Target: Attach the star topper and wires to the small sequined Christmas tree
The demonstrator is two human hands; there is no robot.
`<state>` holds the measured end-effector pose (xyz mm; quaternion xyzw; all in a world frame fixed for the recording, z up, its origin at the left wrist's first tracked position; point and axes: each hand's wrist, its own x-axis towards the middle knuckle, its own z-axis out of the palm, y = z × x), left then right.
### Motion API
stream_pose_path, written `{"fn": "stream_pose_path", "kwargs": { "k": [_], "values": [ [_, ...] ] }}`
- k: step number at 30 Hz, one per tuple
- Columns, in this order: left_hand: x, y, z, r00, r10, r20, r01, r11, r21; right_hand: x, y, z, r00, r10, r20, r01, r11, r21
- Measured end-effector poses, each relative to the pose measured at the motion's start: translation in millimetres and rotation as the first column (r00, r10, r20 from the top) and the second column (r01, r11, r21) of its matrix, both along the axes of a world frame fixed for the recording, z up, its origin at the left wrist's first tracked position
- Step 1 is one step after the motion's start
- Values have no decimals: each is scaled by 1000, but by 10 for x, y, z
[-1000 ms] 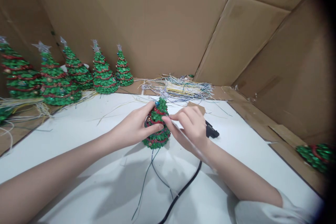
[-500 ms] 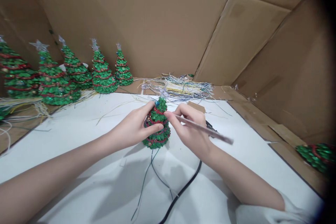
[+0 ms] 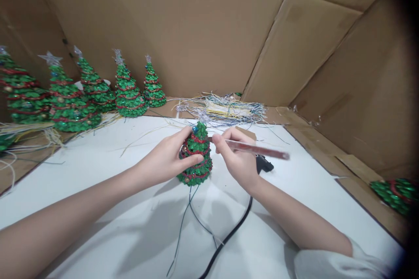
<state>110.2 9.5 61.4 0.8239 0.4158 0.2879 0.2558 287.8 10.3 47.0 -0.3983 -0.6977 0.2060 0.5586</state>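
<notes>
A small green Christmas tree figurine [image 3: 202, 166] with red garlands, a blue bauble and a clear star stands on the white table [image 3: 137, 235]. My left hand [image 3: 168, 154] is closed around its left side, thumb across the front. Dark thin wires [image 3: 181, 226] trail from its base toward me. My right hand [image 3: 240, 157] pinches a slim flat reddish-brown stick [image 3: 262, 149], possibly a tweezer or small tool; its exact kind is unclear. The stick's near tip meets the tree's upper right side, and its other end points right.
Several finished-looking trees [image 3: 129, 91] line the back left. A bundle of white, yellow and blue wires [image 3: 229, 109] lies at the back. A black tool [image 3: 264, 165] and black cable [image 3: 234, 231] lie by my right hand. Another tree [image 3: 394, 195] rests at right. Cardboard walls [image 3: 163, 22] enclose the table.
My right hand has turned slightly, so the stick's outer end has swung up and its tip shows against the tree. The left hand and tree have hardly moved.
</notes>
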Motion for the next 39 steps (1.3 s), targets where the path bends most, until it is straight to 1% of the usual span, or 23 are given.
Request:
{"fn": "stream_pose_path", "kwargs": {
  "k": [1, 2, 4, 6, 10, 13, 14, 15, 16, 17, 20, 22, 23, 25, 27, 29, 32, 34, 35, 36, 37, 39],
  "values": [
    [0, 1, -2, 1000, 1, -1, -1, 1000, 2, 5, -9, 2, 998, -40, 46, 35, 994, 108],
    [0, 2, -4, 1000, 1, -2, -1, 1000, 5, 9, -18, 7, 993, -73, 94, 52, 975, 215],
    [-2, 5, -7, 1000, 3, -4, -3, 1000, 14, 18, -28, 12, 976, -119, 184, 44, 928, 370],
    [-2, 8, -8, 1000, 7, -9, -7, 1000, 22, 29, -24, 0, 957, -151, 248, 23, 891, 453],
    [5, 10, -8, 1000, 19, -21, -18, 999, 30, 46, 2, -67, 917, -197, 346, -32, 831, 556],
    [11, 8, -9, 1000, 20, -22, -19, 999, 33, 31, -7, -78, 866, -299, 401, -39, 758, 651],
    [11, 7, -9, 1000, 20, -22, -19, 999, 35, 20, -19, -63, 849, -328, 414, -38, 743, 668],
    [10, 5, -9, 1000, 19, -20, -18, 999, 36, 8, -33, -38, 840, -340, 423, -33, 746, 665],
    [8, 3, -8, 1000, 17, -18, -16, 999, 34, -3, -48, -5, 841, -331, 429, -21, 771, 636],
    [5, 0, -8, 1000, 15, -16, -15, 1000, 28, -11, -62, 32, 853, -304, 424, -2, 811, 585],
    [-2, -2, -9, 1000, 8, -8, -8, 1000, 7, -10, -82, 138, 920, -180, 349, 52, 937, 345],
    [-3, 1, -10, 1000, 8, 1, -8, 1000, 5, 7, -72, 178, 956, -97, 277, 49, 983, 177],
    [-2, 3, -10, 1000, 8, 5, -8, 1000, 7, 17, -61, 187, 969, -57, 239, 34, 995, 96],
    [0, 6, -11, 1000, 4, 11, -5, 1000, 6, 30, -32, 184, 987, 16, 160, -8, 999, -52],
    [0, 7, -11, 1000, 1, 9, -1, 1000, 1, 32, 2, 161, 995, 66, 74, -53, 984, -170],
    [-2, 5, -12, 1000, -1, 5, 2, 1000, -5, 26, 37, 123, 991, 128, -30, -131, 959, -253],
    [-6, 0, -12, 1000, -6, 2, 6, 1000, -17, 19, 89, 58, 950, 240, -200, -291, 911, -292],
    [-7, -2, -9, 1000, -9, 4, 9, 1000, -23, 25, 114, 25, 914, 293, -280, -366, 893, -261],
    [-7, -4, -7, 1000, -11, 5, 11, 1000, -24, 32, 120, 13, 906, 305, -292, -378, 894, -240],
    [-7, -5, -5, 1000, -12, 5, 12, 1000, -24, 40, 123, 5, 911, 305, -279, -368, 905, -214],
    [-7, -7, -4, 1000, -10, 5, 10, 1000, -22, 49, 121, -1, 928, 285, -239, -331, 926, -181],
    [-7, -8, -4, 1000, -1, 0, 1, 1000, -12, 68, 111, -13, 976, 191, -99, -199, 977, -78]
  ]
}}
